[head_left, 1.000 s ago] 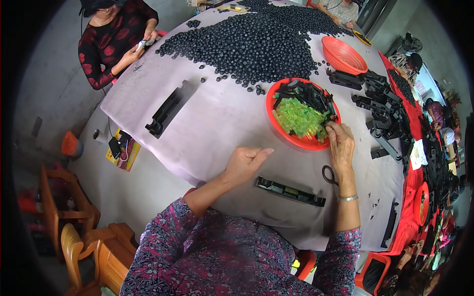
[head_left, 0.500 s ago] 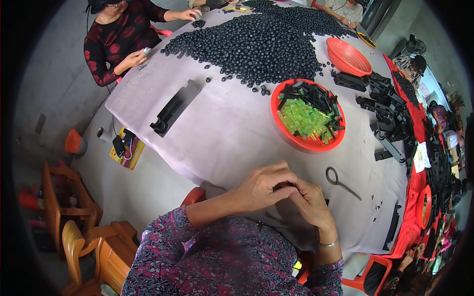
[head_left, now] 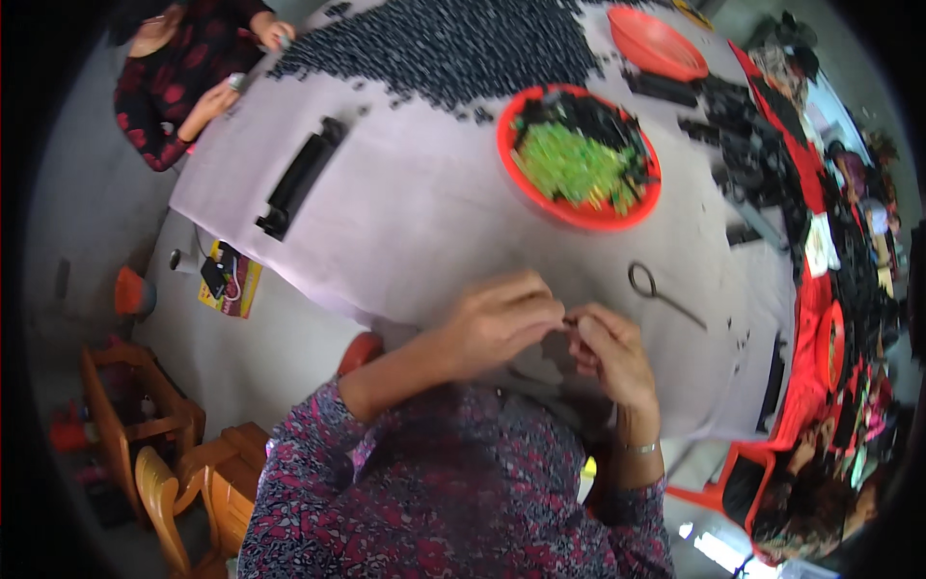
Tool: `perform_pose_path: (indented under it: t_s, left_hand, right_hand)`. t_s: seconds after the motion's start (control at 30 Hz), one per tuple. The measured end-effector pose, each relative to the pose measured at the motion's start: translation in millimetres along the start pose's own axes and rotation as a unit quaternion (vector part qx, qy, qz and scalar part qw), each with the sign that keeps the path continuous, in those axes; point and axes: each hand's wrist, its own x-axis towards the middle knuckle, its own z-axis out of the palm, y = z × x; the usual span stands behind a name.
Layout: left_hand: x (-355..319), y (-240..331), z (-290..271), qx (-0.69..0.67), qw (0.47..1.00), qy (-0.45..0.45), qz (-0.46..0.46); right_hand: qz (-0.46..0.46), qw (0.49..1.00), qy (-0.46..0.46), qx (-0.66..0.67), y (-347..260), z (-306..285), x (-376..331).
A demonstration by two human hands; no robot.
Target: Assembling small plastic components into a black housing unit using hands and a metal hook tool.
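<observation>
My left hand (head_left: 502, 323) and my right hand (head_left: 610, 355) meet at the near edge of the table covered in pale cloth (head_left: 415, 232). Their fingertips pinch a small dark part (head_left: 569, 319) between them. Blur hides its shape. A dark shape lies in shadow under my hands. Beyond my right hand lies a metal tool with a ring handle (head_left: 661, 290). Further back stands a red bowl (head_left: 516, 179) holding green pieces (head_left: 574, 164) and black parts.
A large heap of small black pieces (head_left: 463, 39) covers the far table. A long black part (head_left: 299, 179) lies at the left, a second red bowl (head_left: 656, 43) at the far right, black parts (head_left: 752, 145) along the right edge. Another person (head_left: 183, 77) sits far left. Wooden chairs (head_left: 145, 415) stand at my left.
My left hand lay flat by a long black strip and my right hand rested by the red bowl. Both have drawn together near my body. The strip no longer lies on the cloth.
</observation>
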Motion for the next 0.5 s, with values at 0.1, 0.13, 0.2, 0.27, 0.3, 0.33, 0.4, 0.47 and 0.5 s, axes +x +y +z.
perform_pose_path:
  t_s: [0.1,0.13,0.2,0.27,0.3,0.33,0.4,0.47,0.5]
  left_hand:
    - [0.0,0.2,-4.3,0.050,0.994,-0.051,0.082]
    - [-2.0,-1.1,-2.6,0.039,0.994,-0.059,0.085]
    - [-6.3,-2.8,1.1,0.026,0.993,-0.074,0.091]
    - [-9.3,-3.3,6.2,-0.003,0.994,-0.086,0.065]
    - [-10.5,-3.4,7.7,-0.014,0.994,-0.092,0.054]
    - [-11.5,-2.5,10.9,-0.032,0.996,-0.082,0.030]
    - [-14.3,0.3,14.1,-0.045,0.996,-0.078,0.011]
    - [-16.8,2.3,18.1,-0.064,0.995,-0.076,-0.015]
    - [-17.8,3.5,20.8,-0.076,0.994,-0.077,-0.031]
  right_hand:
    - [0.025,0.996,-0.011,0.085,5.0,-3.1,-6.8]
    - [0.027,0.994,-0.014,0.105,7.3,-4.8,-7.7]
    - [0.024,0.989,-0.028,0.145,12.1,-7.2,-10.0]
    - [0.027,0.992,0.016,0.126,15.0,-8.2,-16.6]
    - [0.026,0.992,0.035,0.115,15.0,-8.3,-18.5]
    - [0.017,0.995,0.046,0.092,13.5,-7.4,-20.4]
    - [0.002,0.996,0.062,0.061,14.7,-5.5,-22.6]
    - [-0.021,0.996,0.083,0.021,16.7,-4.9,-23.7]
    - [-0.037,0.995,0.096,-0.005,17.7,-5.0,-24.2]
